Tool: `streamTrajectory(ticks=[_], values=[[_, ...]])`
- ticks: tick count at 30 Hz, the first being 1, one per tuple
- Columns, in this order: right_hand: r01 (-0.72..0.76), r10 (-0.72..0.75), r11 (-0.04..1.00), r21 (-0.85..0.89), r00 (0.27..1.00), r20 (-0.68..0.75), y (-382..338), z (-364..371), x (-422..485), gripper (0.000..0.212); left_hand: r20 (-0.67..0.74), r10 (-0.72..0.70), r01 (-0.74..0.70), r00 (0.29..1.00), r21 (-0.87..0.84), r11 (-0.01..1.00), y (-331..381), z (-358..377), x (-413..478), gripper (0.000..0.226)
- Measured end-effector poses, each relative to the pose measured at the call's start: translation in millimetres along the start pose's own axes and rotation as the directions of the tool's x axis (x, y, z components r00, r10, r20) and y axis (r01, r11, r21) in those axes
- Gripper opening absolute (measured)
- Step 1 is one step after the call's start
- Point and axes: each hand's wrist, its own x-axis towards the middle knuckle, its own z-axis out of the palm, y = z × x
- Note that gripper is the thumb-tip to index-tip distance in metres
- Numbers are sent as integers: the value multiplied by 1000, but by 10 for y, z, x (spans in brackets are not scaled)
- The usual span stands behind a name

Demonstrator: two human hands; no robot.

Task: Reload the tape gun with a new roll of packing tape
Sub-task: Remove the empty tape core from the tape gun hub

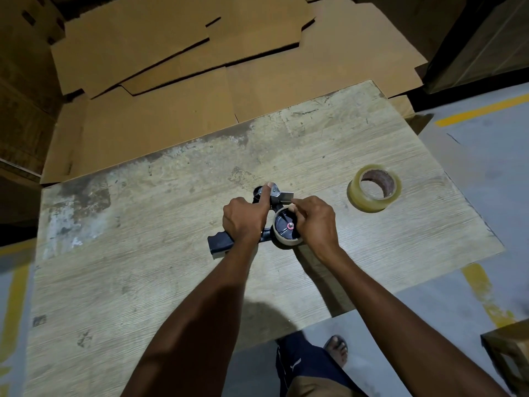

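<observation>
Several flattened cardboard sheets (177,81) lie overlapped beyond one worn wooden tabletop (143,282), which stands on a grey floor with yellow lines (483,108). Two hands work at one black tape gun (220,245) lying mid-table. The left hand (246,222) grips its frame, forefinger stretched to the front end. The right hand (315,219) pinches the rim of the spent brown core (286,227) on the hub. One new roll of clear tape (373,187) rests apart, to the right.
</observation>
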Motion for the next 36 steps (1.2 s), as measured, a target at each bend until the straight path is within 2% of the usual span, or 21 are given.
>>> streamTrajectory(ticks=[6, 12, 19, 25, 28, 30, 36], values=[[117, -101, 973, -197, 991, 92, -29, -8, -20, 27, -9, 3, -3, 1000, 19, 1000, 8, 7, 3, 96], [166, -163, 961, -221, 986, 33, -50, 21, -60, 34, 1, -19, 19, 1000, 33, 999, 32, 1, -1, 96], [168, -154, 960, -226, 985, 82, -75, -32, -39, 38, 6, -25, 24, 1000, 57, 998, 54, -16, -4, 99], [254, -255, 953, -165, 967, 16, -44, -254, -187, 23, 17, -26, 26, 1000, 44, 999, 50, -31, -10, 99], [338, -329, 929, -149, 941, 83, -46, -217, -458, 9, -1, -35, 35, 999, 35, 999, 49, -22, -18, 101], [336, -322, 929, -155, 941, 108, -48, -140, -582, 13, -13, -37, 37, 999, 31, 999, 49, -22, -27, 99], [242, -236, 942, -232, 970, 51, -245, -9, -670, 18, -30, -52, 53, 998, 6, 999, 59, -16, -51, 95]])
